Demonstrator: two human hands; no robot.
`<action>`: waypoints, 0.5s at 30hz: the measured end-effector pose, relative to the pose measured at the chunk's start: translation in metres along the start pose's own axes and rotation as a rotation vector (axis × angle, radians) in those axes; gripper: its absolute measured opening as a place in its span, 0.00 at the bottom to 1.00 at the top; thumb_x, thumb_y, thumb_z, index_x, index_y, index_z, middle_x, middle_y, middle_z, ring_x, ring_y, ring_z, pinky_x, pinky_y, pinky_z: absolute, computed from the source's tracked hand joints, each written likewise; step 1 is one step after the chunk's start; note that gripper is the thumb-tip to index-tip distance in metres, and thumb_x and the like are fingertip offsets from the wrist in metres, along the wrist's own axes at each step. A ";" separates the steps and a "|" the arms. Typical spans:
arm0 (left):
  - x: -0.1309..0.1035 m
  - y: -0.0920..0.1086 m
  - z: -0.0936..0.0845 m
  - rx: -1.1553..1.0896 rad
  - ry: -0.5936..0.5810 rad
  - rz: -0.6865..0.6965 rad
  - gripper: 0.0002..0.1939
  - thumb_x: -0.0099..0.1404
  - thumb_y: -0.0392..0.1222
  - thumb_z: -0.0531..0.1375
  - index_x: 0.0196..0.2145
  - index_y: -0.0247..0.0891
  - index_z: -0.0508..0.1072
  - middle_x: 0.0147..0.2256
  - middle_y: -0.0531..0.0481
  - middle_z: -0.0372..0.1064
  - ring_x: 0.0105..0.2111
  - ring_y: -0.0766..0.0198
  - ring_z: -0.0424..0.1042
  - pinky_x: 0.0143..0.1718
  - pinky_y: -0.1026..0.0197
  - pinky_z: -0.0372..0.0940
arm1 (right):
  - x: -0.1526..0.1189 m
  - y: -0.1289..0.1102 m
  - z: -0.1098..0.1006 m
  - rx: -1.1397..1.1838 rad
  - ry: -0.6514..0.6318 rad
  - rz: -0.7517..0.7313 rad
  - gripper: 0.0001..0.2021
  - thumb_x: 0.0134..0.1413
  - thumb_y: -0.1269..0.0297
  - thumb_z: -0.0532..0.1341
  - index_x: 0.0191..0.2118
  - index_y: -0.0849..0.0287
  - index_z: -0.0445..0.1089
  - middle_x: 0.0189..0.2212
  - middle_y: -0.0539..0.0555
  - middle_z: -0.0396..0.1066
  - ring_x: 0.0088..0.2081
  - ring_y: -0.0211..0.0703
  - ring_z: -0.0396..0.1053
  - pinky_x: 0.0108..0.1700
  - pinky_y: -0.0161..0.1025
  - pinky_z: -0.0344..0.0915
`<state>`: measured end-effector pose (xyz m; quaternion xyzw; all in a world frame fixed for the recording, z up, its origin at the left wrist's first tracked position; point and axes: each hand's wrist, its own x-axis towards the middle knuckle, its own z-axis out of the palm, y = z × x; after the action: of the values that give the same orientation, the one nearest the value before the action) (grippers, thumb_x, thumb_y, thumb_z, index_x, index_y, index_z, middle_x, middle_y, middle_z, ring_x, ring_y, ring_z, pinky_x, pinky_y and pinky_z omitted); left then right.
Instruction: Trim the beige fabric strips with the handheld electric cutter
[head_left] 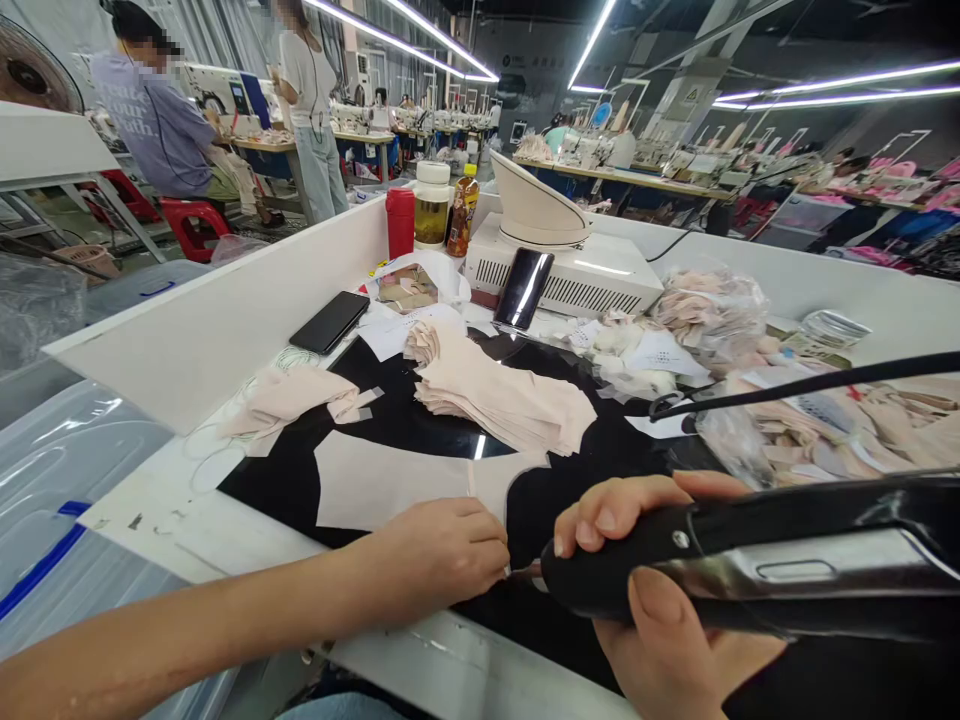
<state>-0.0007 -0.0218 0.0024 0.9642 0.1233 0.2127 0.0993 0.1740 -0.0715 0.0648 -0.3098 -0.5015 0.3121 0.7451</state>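
The black tool (pixel 757 565) is cut off — right edge.

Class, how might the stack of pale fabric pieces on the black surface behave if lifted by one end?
The fabric stack would probably flop, since its thin layers bend and ripple. The pieces might slide apart, as their edges lie unevenly fanned.

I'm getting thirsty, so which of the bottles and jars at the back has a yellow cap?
The rightmost bottle, with brown liquid in it; the wide jar has a white lid, and the leftmost container is red all over.
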 end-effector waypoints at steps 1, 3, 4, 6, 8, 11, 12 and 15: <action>-0.001 0.000 -0.003 -0.032 -0.001 -0.031 0.05 0.78 0.34 0.60 0.42 0.35 0.76 0.40 0.48 0.77 0.42 0.62 0.76 0.50 0.60 0.71 | 0.000 0.000 0.000 0.005 -0.001 0.000 0.17 0.61 0.61 0.71 0.53 0.49 0.70 0.31 0.46 0.70 0.28 0.40 0.70 0.26 0.38 0.74; -0.002 -0.001 -0.007 -0.071 0.007 -0.080 0.06 0.80 0.34 0.59 0.44 0.35 0.76 0.42 0.47 0.77 0.44 0.62 0.76 0.50 0.61 0.71 | -0.001 0.001 -0.001 0.016 0.000 -0.001 0.18 0.61 0.62 0.72 0.54 0.49 0.70 0.32 0.47 0.70 0.29 0.40 0.70 0.26 0.38 0.74; -0.001 -0.002 -0.009 -0.078 0.013 -0.098 0.06 0.80 0.34 0.58 0.45 0.35 0.76 0.43 0.46 0.77 0.44 0.61 0.76 0.50 0.61 0.71 | -0.002 0.002 -0.001 0.021 0.001 -0.002 0.18 0.61 0.62 0.72 0.54 0.49 0.70 0.32 0.47 0.71 0.29 0.40 0.70 0.26 0.38 0.75; 0.000 -0.002 -0.011 -0.073 0.026 -0.121 0.07 0.80 0.35 0.58 0.44 0.35 0.75 0.42 0.46 0.77 0.43 0.60 0.76 0.49 0.60 0.70 | -0.001 0.002 -0.001 0.034 0.001 0.000 0.18 0.61 0.62 0.72 0.54 0.49 0.70 0.32 0.47 0.71 0.29 0.40 0.71 0.27 0.38 0.76; 0.002 -0.002 -0.011 -0.051 0.030 -0.139 0.05 0.79 0.37 0.61 0.42 0.35 0.75 0.41 0.47 0.76 0.42 0.60 0.75 0.50 0.59 0.70 | -0.001 0.001 0.000 0.048 -0.002 0.005 0.17 0.60 0.63 0.72 0.53 0.50 0.71 0.32 0.47 0.72 0.29 0.40 0.71 0.28 0.38 0.76; 0.005 -0.003 -0.008 -0.025 0.012 -0.166 0.07 0.74 0.40 0.67 0.40 0.36 0.74 0.42 0.48 0.75 0.43 0.59 0.75 0.50 0.59 0.69 | 0.000 -0.001 0.001 0.055 0.005 0.009 0.18 0.60 0.63 0.73 0.53 0.49 0.71 0.32 0.47 0.72 0.29 0.40 0.71 0.29 0.39 0.76; 0.005 -0.003 -0.007 -0.020 0.008 -0.171 0.08 0.73 0.40 0.69 0.40 0.36 0.74 0.42 0.48 0.74 0.43 0.59 0.74 0.51 0.59 0.69 | 0.000 -0.001 0.001 0.052 0.009 0.009 0.18 0.59 0.62 0.73 0.53 0.50 0.71 0.32 0.47 0.72 0.29 0.40 0.71 0.29 0.39 0.76; 0.005 -0.004 -0.005 -0.016 0.028 -0.166 0.09 0.71 0.39 0.70 0.39 0.37 0.73 0.43 0.49 0.74 0.43 0.60 0.74 0.51 0.59 0.69 | 0.000 -0.002 0.000 0.036 0.020 0.014 0.18 0.59 0.62 0.73 0.52 0.50 0.71 0.31 0.46 0.72 0.28 0.40 0.71 0.27 0.40 0.75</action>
<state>0.0007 -0.0163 0.0074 0.9468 0.2022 0.2183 0.1224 0.1742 -0.0726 0.0666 -0.3031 -0.4861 0.3230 0.7534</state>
